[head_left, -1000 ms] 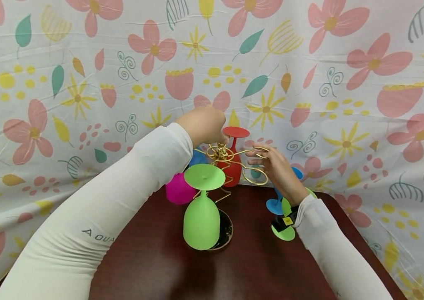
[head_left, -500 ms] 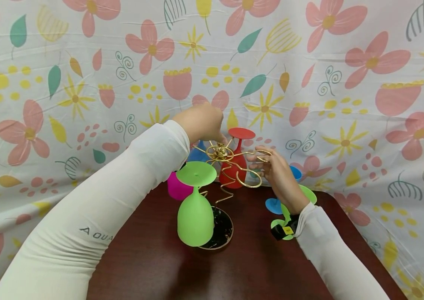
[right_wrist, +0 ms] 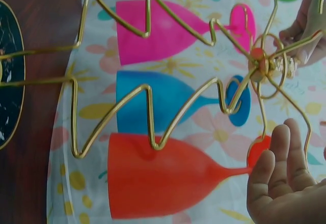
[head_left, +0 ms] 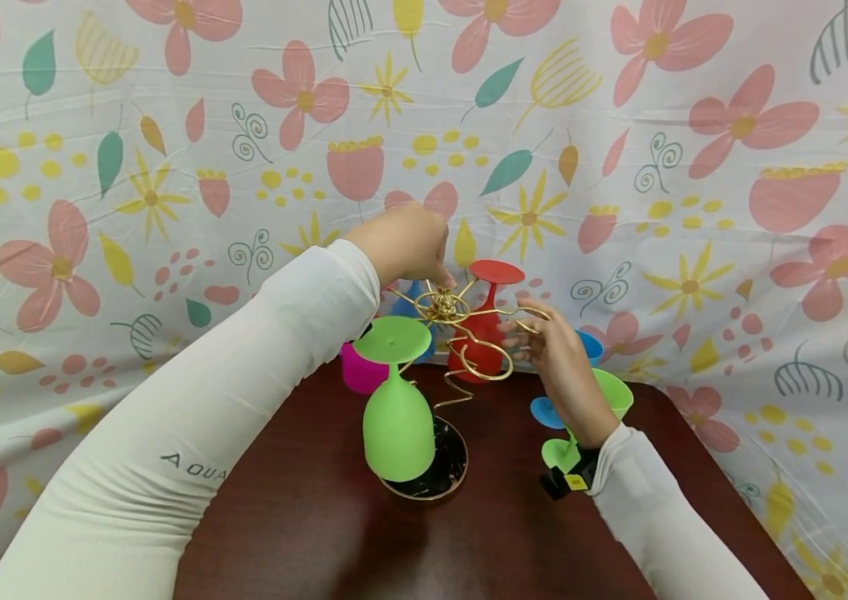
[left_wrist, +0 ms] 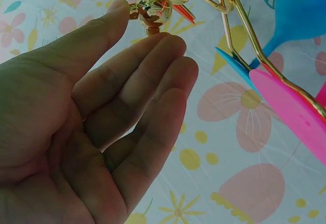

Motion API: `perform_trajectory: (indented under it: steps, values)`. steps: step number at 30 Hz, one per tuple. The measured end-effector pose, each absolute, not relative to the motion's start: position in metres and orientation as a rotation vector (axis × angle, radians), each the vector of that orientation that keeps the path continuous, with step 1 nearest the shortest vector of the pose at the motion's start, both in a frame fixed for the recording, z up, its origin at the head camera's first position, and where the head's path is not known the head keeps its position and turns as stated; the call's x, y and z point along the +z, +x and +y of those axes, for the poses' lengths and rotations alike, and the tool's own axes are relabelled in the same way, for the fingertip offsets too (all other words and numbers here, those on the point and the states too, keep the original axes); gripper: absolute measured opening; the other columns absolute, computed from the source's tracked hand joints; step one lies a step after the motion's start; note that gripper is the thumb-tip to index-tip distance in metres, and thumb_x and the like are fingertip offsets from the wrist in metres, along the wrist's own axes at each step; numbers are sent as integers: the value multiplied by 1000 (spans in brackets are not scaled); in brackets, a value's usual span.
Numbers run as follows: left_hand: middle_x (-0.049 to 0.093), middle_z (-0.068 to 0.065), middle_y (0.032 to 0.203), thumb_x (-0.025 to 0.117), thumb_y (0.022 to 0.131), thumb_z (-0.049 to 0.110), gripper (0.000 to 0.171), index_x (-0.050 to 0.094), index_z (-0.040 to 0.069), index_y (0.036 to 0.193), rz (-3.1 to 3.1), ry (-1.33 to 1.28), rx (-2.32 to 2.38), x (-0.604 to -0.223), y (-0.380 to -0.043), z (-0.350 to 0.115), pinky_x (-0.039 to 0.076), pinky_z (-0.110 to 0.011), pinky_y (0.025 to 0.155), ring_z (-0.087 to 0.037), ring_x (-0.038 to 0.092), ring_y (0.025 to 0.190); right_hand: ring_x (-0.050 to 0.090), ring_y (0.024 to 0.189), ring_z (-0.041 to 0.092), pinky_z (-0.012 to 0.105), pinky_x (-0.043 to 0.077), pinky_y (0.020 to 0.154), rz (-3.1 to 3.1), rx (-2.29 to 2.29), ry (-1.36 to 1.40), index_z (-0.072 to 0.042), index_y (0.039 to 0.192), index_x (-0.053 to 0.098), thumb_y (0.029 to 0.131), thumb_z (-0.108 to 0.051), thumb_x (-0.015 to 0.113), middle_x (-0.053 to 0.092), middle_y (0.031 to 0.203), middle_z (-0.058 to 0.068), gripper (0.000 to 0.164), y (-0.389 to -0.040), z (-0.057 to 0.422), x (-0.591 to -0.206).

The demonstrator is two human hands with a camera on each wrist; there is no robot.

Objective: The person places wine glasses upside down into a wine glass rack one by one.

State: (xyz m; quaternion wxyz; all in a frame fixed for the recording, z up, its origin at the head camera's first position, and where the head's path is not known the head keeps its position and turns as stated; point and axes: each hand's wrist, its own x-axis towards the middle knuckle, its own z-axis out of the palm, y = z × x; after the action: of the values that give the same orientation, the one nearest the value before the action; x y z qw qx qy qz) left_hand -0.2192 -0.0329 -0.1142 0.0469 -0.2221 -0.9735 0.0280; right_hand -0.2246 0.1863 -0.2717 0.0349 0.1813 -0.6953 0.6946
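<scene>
A gold wire wine glass rack [head_left: 475,313] stands on a round black base [head_left: 454,462]. My left hand [head_left: 411,246] is over its top, thumb and fingertips pinching the gold knob [left_wrist: 155,14]. Upside-down plastic goblets hang by their feet around it: a green goblet [head_left: 398,429] in front, with a red goblet [right_wrist: 163,178], a blue goblet [right_wrist: 153,102] and a pink goblet [right_wrist: 158,33] behind. My right hand [head_left: 562,362] is beside the rack, fingers loosely bent next to a wire loop [head_left: 532,313] with no goblet in it.
On the table's right side, partly behind my right hand, stand an upright green goblet [head_left: 613,393] and a blue goblet [head_left: 546,412]. A floral cloth [head_left: 619,167] hangs close along the back of the dark wooden table [head_left: 304,517].
The rack has turned under my left hand: the red goblet at the back has shifted right, the front loop left, and more of the blue goblet shows. My right hand stays nearly in place.
</scene>
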Motion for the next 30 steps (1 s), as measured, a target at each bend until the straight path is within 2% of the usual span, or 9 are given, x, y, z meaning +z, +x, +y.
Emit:
perform_trajectory:
  steps: [4, 8, 9, 12, 15, 21, 30]
  values:
    - [64, 4, 78, 68, 82, 43, 31, 68, 12, 81, -2967, -694, 91, -114, -219, -33, 48, -30, 80, -13, 56, 83, 59, 92, 14, 29, 47, 83, -2126, 2114, 558, -18, 138, 34, 102, -31, 30, 60, 106, -2, 38, -217, 184, -274]
    - [51, 6, 61, 69, 82, 41, 33, 61, 13, 66, -2954, -708, 63, -114, -220, -35, 44, -27, 68, -12, 50, 71, 57, 94, 17, 35, 46, 86, -2116, 2121, 575, -18, 137, 30, 102, -36, 32, 58, 109, 0, 40, -212, 181, -275]
    - [52, 5, 61, 69, 82, 41, 33, 61, 13, 66, -2952, -711, 56, -114, -220, -36, 44, -27, 68, -13, 51, 70, 57, 94, 17, 35, 46, 87, -2114, 2119, 581, -18, 137, 30, 101, -37, 33, 58, 109, 0, 40, -211, 180, -276]
    - [60, 5, 68, 69, 82, 40, 29, 66, 13, 72, -2960, -709, 54, -114, -220, -36, 47, -28, 72, -13, 54, 75, 57, 96, 18, 35, 45, 86, -2102, 2129, 584, -19, 135, 29, 101, -38, 33, 59, 109, 0, 39, -209, 178, -277]
    - [68, 2, 87, 68, 83, 39, 27, 71, 12, 85, -2981, -704, 60, -114, -220, -36, 49, -31, 81, -14, 57, 86, 56, 98, 21, 34, 44, 85, -2087, 2131, 599, -19, 133, 29, 101, -39, 33, 59, 108, 0, 38, -206, 177, -279]
    - [69, 2, 89, 68, 83, 39, 27, 72, 13, 88, -2995, -702, 65, -114, -220, -35, 49, -31, 83, -14, 57, 89, 59, 90, 15, 30, 46, 80, -2011, 2211, 575, -19, 129, 32, 102, -31, 31, 61, 105, -1, 29, -200, 170, -279]
    - [69, 2, 91, 68, 83, 40, 28, 72, 13, 90, -2993, -705, 76, -114, -220, -36, 49, -32, 86, -15, 57, 92, 59, 85, 15, 32, 46, 84, -1918, 2282, 518, -20, 135, 27, 101, -30, 31, 61, 102, -1, 35, -192, 160, -281]
